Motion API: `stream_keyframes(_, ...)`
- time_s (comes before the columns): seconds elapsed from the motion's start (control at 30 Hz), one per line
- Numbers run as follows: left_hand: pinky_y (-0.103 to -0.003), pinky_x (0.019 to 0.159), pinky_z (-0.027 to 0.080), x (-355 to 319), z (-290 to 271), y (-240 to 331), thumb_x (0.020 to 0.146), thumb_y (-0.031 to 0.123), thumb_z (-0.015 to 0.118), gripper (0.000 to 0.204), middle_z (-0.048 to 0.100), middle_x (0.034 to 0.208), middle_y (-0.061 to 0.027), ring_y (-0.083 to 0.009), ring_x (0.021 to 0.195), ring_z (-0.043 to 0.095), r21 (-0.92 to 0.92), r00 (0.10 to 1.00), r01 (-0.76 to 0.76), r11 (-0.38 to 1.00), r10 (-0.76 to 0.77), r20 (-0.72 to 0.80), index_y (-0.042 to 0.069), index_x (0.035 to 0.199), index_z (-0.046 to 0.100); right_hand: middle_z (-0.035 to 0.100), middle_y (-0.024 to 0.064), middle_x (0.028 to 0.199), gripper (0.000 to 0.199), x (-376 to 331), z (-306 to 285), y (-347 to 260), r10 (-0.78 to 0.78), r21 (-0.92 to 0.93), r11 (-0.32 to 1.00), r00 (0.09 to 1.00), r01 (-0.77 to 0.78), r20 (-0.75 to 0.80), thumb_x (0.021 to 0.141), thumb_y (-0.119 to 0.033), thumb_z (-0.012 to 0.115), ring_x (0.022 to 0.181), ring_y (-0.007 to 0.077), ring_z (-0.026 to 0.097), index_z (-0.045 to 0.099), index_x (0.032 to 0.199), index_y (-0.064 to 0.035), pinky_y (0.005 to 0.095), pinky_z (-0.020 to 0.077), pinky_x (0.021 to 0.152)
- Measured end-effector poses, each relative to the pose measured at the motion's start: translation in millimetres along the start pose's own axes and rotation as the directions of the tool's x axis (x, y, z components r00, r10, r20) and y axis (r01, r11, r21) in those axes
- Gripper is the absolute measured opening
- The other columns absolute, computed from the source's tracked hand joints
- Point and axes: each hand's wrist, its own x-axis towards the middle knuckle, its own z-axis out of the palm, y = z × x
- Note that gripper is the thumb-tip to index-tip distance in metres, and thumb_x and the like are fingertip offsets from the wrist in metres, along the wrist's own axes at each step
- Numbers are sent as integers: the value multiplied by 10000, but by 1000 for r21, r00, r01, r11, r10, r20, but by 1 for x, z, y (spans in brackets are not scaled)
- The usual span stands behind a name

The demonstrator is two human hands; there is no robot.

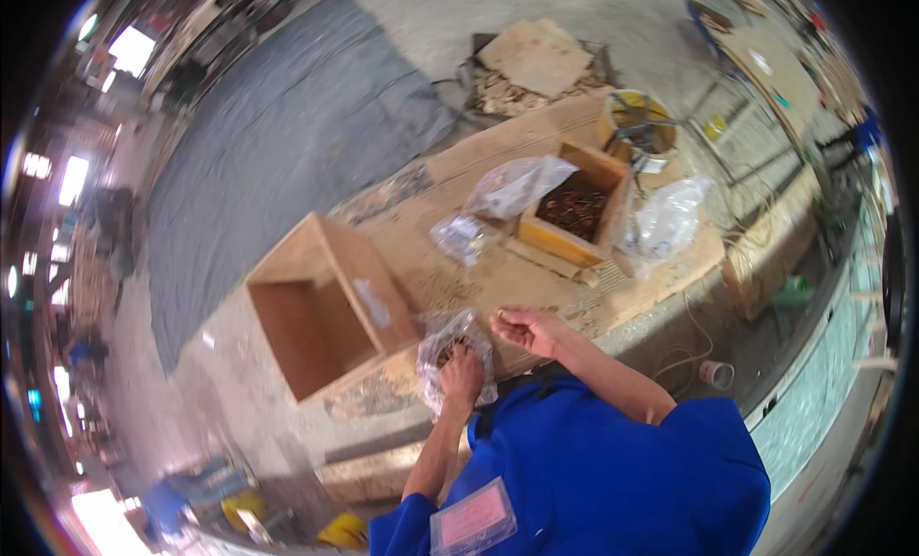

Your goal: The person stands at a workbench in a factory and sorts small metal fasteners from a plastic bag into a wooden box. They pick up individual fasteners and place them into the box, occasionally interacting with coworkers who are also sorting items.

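My left hand reaches into the mouth of a crumpled clear plastic bag near the front edge of the cardboard. Small brownish pieces show inside the bag; the fingertips are hidden among them. Just to the right, my right hand is closed in a pinch, and a tiny yellowish piece shows at its fingertips, too small to name. To the left of the bag lies an open wooden box with its hollow side facing me.
Beyond my hands, a wooden box holds many small dark brown pieces, with plastic bags beside it. A yellow bucket of tools stands behind. Grey sheeting covers floor at left; a cable lies at right.
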Motion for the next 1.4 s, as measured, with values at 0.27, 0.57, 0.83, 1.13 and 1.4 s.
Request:
stream_keyframes(0.27, -534, 776, 498, -4, -17, -20, 818, 173, 552, 164, 671, 942, -211, -415, 901, 653, -191, 994, 72, 979, -55, 94, 56, 863, 657, 677, 106, 1091, 159, 8, 1, 0, 72, -78, 994, 997, -73, -15, 977, -86, 551, 952, 191, 691, 585, 1116, -16, 280, 602, 807)
stream_keyframes(0.57, -506, 766, 506, -5, -23, -18, 803, 219, 582, 205, 684, 897, -217, -404, 872, 657, -274, 986, 135, 952, -102, 129, 51, 878, 674, 678, 113, 1105, 172, 8, 9, -3, 122, -164, 978, 991, -128, -46, 979, -124, 562, 966, 202, 689, 588, 1113, -21, 311, 595, 818)
stream_keyframes(0.83, -412, 701, 528, -14, -48, -30, 851, 162, 637, 186, 684, 857, -184, -329, 785, 672, -621, 992, 68, 781, -122, -44, 10, 954, 664, 670, 83, 1102, 172, 25, 11, 7, 75, -378, 921, 995, -95, -67, 994, -150, 544, 966, 177, 677, 586, 1122, -42, 312, 587, 815)
stream_keyframes(1.13, -382, 826, 533, 1, -50, 28, 884, 219, 634, 310, 694, 1043, -197, -300, 953, 692, -830, 851, -17, 557, -429, -304, 3, 1103, 674, 650, 28, 909, 127, 48, 18, 40, 30, -559, 829, 999, -17, 14, 995, -146, 528, 783, 133, 645, 612, 1039, -60, 269, 562, 681)
stream_keyframes(1.4, -322, 639, 480, -12, -58, 14, 910, 153, 600, 627, 605, 763, -76, -164, 681, 574, -931, 927, -66, 358, -324, -191, 27, 1469, 346, 685, 92, 957, 151, 43, 52, 27, 4, -598, 801, 1000, 2, 8, 967, -103, 556, 827, 197, 686, 625, 1059, -4, 331, 590, 735)
